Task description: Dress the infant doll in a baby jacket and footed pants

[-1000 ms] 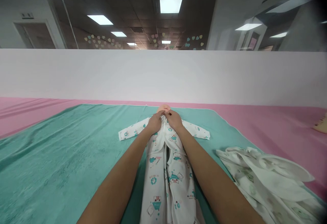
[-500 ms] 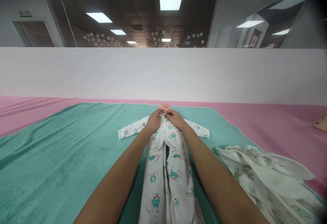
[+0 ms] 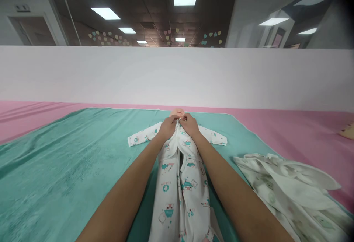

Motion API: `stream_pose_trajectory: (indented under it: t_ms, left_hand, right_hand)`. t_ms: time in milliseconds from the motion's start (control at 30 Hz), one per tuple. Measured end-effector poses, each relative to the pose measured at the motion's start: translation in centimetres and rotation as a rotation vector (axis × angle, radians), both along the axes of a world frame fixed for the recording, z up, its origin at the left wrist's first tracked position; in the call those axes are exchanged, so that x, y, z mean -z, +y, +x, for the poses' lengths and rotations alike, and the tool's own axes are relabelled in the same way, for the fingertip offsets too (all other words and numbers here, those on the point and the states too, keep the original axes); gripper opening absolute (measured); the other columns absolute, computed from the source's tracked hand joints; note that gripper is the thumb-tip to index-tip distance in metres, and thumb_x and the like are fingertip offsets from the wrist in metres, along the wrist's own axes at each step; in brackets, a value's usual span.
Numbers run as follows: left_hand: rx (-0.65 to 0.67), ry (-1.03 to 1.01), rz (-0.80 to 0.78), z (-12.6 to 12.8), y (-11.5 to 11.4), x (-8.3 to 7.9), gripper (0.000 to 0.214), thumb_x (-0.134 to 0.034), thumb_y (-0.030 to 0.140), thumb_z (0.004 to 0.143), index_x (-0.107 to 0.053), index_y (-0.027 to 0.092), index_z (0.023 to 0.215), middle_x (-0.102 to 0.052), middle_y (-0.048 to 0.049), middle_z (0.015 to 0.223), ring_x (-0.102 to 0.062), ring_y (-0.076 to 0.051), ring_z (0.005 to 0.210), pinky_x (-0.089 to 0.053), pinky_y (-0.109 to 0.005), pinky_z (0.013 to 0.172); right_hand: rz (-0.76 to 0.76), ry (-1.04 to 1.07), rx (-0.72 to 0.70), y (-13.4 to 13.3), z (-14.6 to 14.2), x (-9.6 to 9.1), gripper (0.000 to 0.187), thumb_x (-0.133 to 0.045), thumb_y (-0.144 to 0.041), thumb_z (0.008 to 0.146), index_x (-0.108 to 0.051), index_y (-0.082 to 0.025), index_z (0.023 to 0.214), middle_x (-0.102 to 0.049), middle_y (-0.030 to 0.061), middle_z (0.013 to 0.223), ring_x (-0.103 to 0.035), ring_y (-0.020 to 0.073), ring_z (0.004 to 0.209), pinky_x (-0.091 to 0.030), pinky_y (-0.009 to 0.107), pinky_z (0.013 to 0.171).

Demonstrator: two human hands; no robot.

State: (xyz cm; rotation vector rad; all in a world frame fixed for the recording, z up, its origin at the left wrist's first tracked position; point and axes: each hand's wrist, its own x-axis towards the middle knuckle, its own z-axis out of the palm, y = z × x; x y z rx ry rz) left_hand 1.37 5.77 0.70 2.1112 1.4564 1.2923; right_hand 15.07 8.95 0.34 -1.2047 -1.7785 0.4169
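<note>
A baby doll [image 3: 177, 112] lies on its back, its head at the far end and mostly hidden behind my hands. It wears a white printed baby outfit [image 3: 166, 177] with both sleeves stretched out sideways. My left hand [image 3: 168, 126] has its fingers closed on the left edge of the collar, just under the doll's chin. Opposite it, my right hand [image 3: 189, 125] pinches the right edge of the collar. The fingertips of both hands nearly meet at the neck. Below them the front panels overlap, and a dark gap shows between the legs.
A teal blanket [image 3: 69, 168] lies under the doll, over a pink sheet [image 3: 298, 135]. Crumpled white printed cloth [image 3: 293, 190] is heaped at the right. A low white wall [image 3: 177, 76] runs behind, with a window above. A beige object [image 3: 347, 130] shows at the right edge.
Both hands stay at the collar, with the right fingers curled in more tightly. The whole view has shifted slightly, so the scene sits a little higher in the picture.
</note>
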Motion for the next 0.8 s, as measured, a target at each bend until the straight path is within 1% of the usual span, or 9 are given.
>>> stream_pose_trajectory:
  t_ms: [67,133,267,333,400,500,600,700,800]
  left_hand:
    - [-0.002,0.032,0.048,0.0,-0.4,0.2,0.033,-0.035,0.017,0.085,-0.062,0.02,0.102,-0.064,-0.0057,0.111,-0.054,-0.021,0.108,-0.04,-0.038,0.097]
    - [0.007,0.047,0.094,-0.1,-1.1,0.4,0.033,-0.034,0.016,0.084,-0.064,0.02,0.098,-0.065,-0.0051,0.108,-0.054,-0.021,0.107,-0.04,-0.038,0.097]
    - [0.003,0.061,0.158,-0.5,-3.3,1.3,0.032,-0.034,0.017,0.085,-0.064,0.021,0.097,-0.061,-0.0048,0.117,-0.049,-0.019,0.114,-0.035,-0.038,0.103]
    - [0.003,0.046,0.158,-0.7,-4.4,1.7,0.033,-0.036,0.017,0.084,-0.064,0.021,0.101,-0.057,-0.0053,0.125,-0.046,-0.019,0.118,-0.032,-0.038,0.106]
    - [0.015,0.026,0.138,-1.0,-5.3,2.0,0.035,-0.036,0.016,0.084,-0.064,0.022,0.105,-0.054,-0.0059,0.129,-0.044,-0.018,0.121,-0.031,-0.038,0.107]
    - [0.023,0.024,0.112,-1.3,-6.0,2.1,0.037,-0.034,0.016,0.086,-0.063,0.022,0.108,-0.05,-0.0058,0.133,-0.042,-0.018,0.124,-0.029,-0.038,0.108]
    - [0.019,0.062,0.114,-1.3,-6.1,2.0,0.039,-0.033,0.015,0.086,-0.063,0.022,0.11,-0.049,-0.0059,0.133,-0.04,-0.017,0.126,-0.027,-0.037,0.109]
    - [0.009,0.092,0.118,-1.2,-6.2,1.8,0.039,-0.032,0.016,0.087,-0.063,0.02,0.11,-0.049,-0.0072,0.133,-0.039,-0.018,0.126,-0.026,-0.037,0.109]
    - [-0.009,0.104,0.111,-1.1,-6.1,1.8,0.039,-0.032,0.017,0.087,-0.063,0.021,0.111,-0.05,-0.0063,0.132,-0.04,-0.018,0.125,-0.027,-0.038,0.109]
  right_hand:
    - [0.051,-0.017,0.072,-0.9,-0.1,0.1,0.013,-0.046,-0.029,0.075,-0.047,-0.021,0.086,-0.056,-0.0015,0.076,-0.05,0.0153,0.069,-0.034,0.026,0.062]
    - [0.096,-0.044,0.106,-2.5,-0.1,0.1,0.013,-0.043,-0.031,0.079,-0.045,-0.022,0.089,-0.054,-0.0018,0.075,-0.049,0.0153,0.067,-0.033,0.026,0.061]
    - [0.116,-0.15,0.061,-6.4,-0.1,-0.1,0.019,-0.04,-0.041,0.085,-0.043,-0.022,0.086,-0.052,-0.0023,0.073,-0.048,0.0146,0.064,-0.031,0.025,0.058]
    - [0.118,-0.249,0.053,-8.2,0.0,-0.2,0.024,-0.042,-0.046,0.084,-0.044,-0.022,0.083,-0.052,-0.0011,0.077,-0.049,0.0149,0.066,-0.031,0.026,0.059]
    - [0.102,-0.335,0.075,-9.3,0.0,-0.4,0.026,-0.046,-0.048,0.082,-0.046,-0.021,0.082,-0.053,0.001,0.082,-0.05,0.0159,0.07,-0.031,0.027,0.06]
    - [0.068,-0.403,0.107,-9.9,-0.1,-0.6,0.021,-0.048,-0.041,0.082,-0.048,-0.021,0.081,-0.054,0.0029,0.085,-0.051,0.0171,0.073,-0.032,0.028,0.062]
    - [0.081,-0.432,0.105,-9.9,-0.2,-0.6,0.014,-0.045,-0.033,0.084,-0.051,-0.021,0.079,-0.055,0.0027,0.085,-0.051,0.0164,0.073,-0.032,0.028,0.063]
    - [0.127,-0.397,0.064,-9.8,0.0,-0.3,0.015,-0.041,-0.028,0.084,-0.051,-0.021,0.076,-0.055,0.0009,0.083,-0.05,0.0145,0.071,-0.032,0.027,0.063]
    - [0.165,-0.314,-0.005,-9.7,0.3,0.0,0.013,-0.042,-0.025,0.082,-0.049,-0.021,0.072,-0.054,-0.0012,0.079,-0.049,0.013,0.07,-0.033,0.025,0.064]
